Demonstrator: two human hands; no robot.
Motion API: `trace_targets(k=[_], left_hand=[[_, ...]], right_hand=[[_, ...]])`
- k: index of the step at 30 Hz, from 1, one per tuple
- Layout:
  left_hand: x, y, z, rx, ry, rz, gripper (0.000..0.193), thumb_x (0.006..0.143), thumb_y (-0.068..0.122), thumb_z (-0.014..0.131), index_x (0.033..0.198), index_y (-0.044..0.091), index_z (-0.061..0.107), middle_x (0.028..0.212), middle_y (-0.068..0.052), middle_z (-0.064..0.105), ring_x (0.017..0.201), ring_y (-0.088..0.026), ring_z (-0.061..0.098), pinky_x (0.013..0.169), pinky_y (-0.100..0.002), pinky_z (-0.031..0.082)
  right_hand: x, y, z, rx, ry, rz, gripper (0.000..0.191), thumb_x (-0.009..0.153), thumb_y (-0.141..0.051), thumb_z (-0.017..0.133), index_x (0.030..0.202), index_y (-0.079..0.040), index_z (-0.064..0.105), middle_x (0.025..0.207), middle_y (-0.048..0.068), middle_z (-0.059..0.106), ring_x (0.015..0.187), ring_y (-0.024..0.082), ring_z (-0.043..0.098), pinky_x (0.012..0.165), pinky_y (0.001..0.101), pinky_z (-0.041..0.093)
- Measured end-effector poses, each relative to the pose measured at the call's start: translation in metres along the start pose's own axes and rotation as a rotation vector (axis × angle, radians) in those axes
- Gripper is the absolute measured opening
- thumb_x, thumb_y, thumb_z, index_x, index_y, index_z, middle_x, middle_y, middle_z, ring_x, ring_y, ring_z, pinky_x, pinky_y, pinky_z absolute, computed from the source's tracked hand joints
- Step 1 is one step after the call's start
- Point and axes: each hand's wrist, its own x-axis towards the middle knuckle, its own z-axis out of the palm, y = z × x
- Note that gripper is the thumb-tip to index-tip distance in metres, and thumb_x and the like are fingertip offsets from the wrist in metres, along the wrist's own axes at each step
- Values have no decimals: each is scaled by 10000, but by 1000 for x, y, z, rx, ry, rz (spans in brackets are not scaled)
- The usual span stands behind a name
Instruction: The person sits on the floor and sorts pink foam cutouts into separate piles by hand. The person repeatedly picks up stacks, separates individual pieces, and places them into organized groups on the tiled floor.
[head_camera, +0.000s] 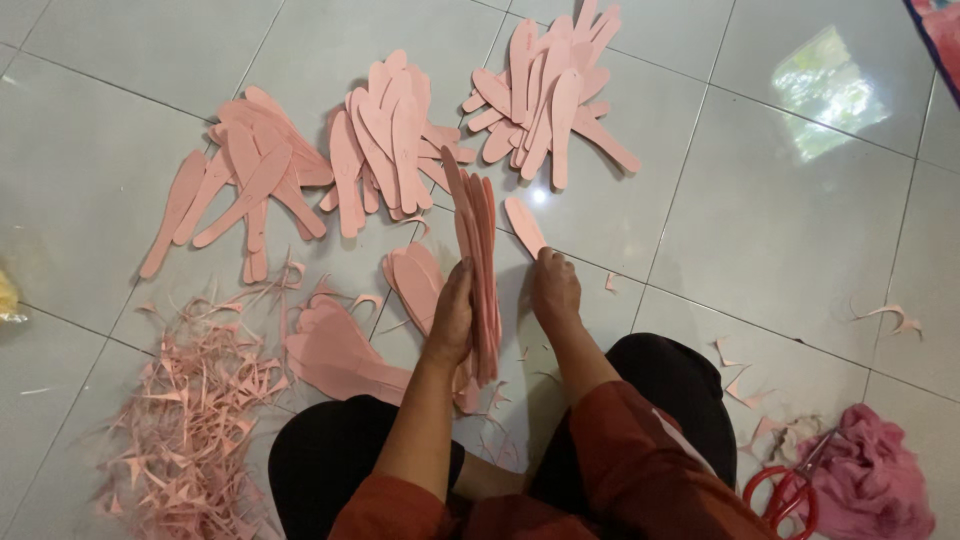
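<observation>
Pink foam stack (483, 262) gripped upright in left hand (452, 315); right hand (555, 290) fingers pinching single petal (524, 226) on floor. Tip imo: keep stack edges squared.

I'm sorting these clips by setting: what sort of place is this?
Probably a home floor used for craft work: grey tiles, piles of pink cutouts, heaped trimmings and red scissors beside a seated person.

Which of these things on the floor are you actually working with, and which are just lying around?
In use: stack of pink cutouts in left hand; single cutout under right hand; three sorted piles.

Lying about: pink trimmings, red scissors, pink cloth.
</observation>
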Motion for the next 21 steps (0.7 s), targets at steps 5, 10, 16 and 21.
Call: trace_targets(k=[5,10,16,21], left_hand=[[-6,-4,4,80,71,87,488,898,287,778,1270,24,605,1136,-14,691,1039,-117,637,914,-269,531],[-15,1,4,131,26,24,457,888,212,789,1255,8,608,1112,-51,680,1010,-151,658,874,-305,557],[-19,-16,31,125,-80,138,409,901,129,705,1262,-15,581,1123,-81,686,1022,-185,673,879,-330,553],[-23,-30,45,-54,-80,144,368,1016,170,542,1316,-42,563,1188,-131,669,1090,-226,650,943,-345,535]], right_hand=[[-9,27,-15,449,-223,212,276,769,-59,739,1027,20,685,918,176,718,812,306,709,753,376,565],[-36,52,-60,1190,-324,276,303,840,-5,633,1134,62,663,935,102,697,802,182,670,701,321,579],[-72,46,-64,1141,-332,180,272,896,-22,564,1139,31,674,949,63,709,808,125,665,694,284,555],[-79,36,-44,1077,-202,135,214,998,-94,547,1143,11,665,879,56,696,769,109,634,685,259,532]])
